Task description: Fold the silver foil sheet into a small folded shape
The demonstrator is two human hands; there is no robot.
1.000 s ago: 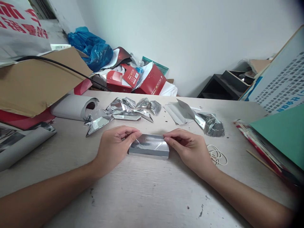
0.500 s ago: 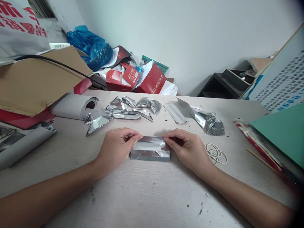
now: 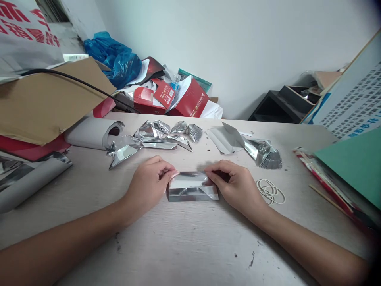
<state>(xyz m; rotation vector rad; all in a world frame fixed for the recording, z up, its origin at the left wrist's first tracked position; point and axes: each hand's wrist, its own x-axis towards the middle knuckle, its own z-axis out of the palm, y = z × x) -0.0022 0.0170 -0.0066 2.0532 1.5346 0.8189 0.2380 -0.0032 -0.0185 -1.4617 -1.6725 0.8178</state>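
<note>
Two hands pinch a folded foil strip (image 3: 193, 194) at mid-desk.
The left hand (image 3: 153, 178) and right hand (image 3: 233, 180) each hold a narrow thumb-and-finger grip on the strip's far corners; its near edge, creased lengthwise, faces the viewer. From that edge the desk (image 3: 178, 246) surface stretches, dark-flecked, between the forearms to the bottom of the view. Beyond the hands, well short of touching, lie foil pieces (image 3: 160, 137) and a silver sheet (image 3: 224, 139), just inside the desk's far edge. Rubber bands (image 3: 270, 191) sit just beside the right hand; farther right, a thin stick (image 3: 327, 198) borders a green folder (image 3: 354, 167).
</note>
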